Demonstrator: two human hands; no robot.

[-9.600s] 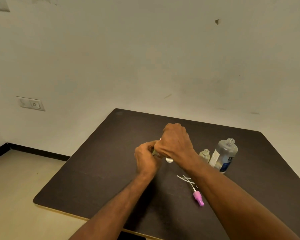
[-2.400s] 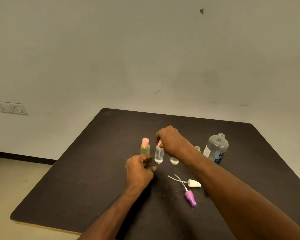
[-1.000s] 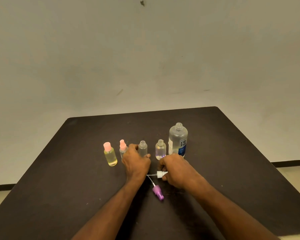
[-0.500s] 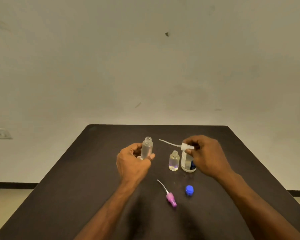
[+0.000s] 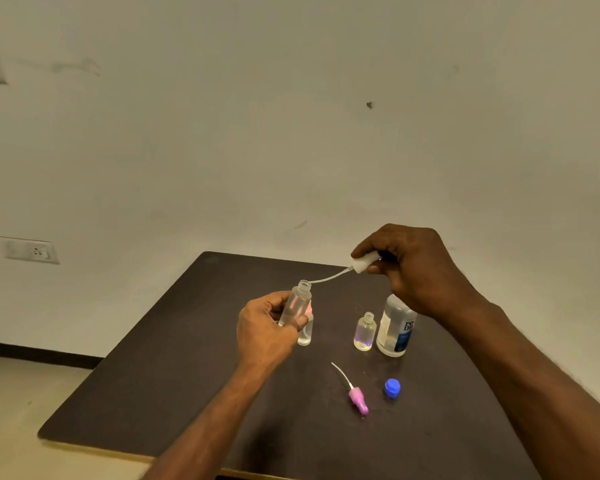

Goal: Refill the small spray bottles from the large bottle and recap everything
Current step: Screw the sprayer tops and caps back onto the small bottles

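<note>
Two hands are at work above a dark table (image 5: 174, 386), items noted from largest down. Large bottle (image 5: 395, 329) stands uncapped toward the right, upright, its neck hidden behind the right wrist, some clear liquid low in it. Left hand (image 5: 265, 332) grips a slim clear spray bottle (image 5: 297, 306) round the body, lifted and tilted slightly, mouth open. Another clear bottle seems to stand just behind those fingers, though the overlap makes this uncertain. Right hand (image 5: 416, 268) pinches a white spray head (image 5: 362, 263) between thumb and fingers; its thin dip tube (image 5: 326, 278) arcs left, tip at the open mouth of the held bottle. Short round bottle (image 5: 365, 332) stands uncapped, just beside the large bottle on its left. Pink spray head (image 5: 357, 400) with its tube lies on the table nearer the person; blue cap (image 5: 392, 389) lies just right of it. Step in hand, by judgement: recapping the slim bottle. Next move calls for feeding the tube straight down the neck, seating the head square on the threads, then twisting while the left hand holds the body firm
</note>
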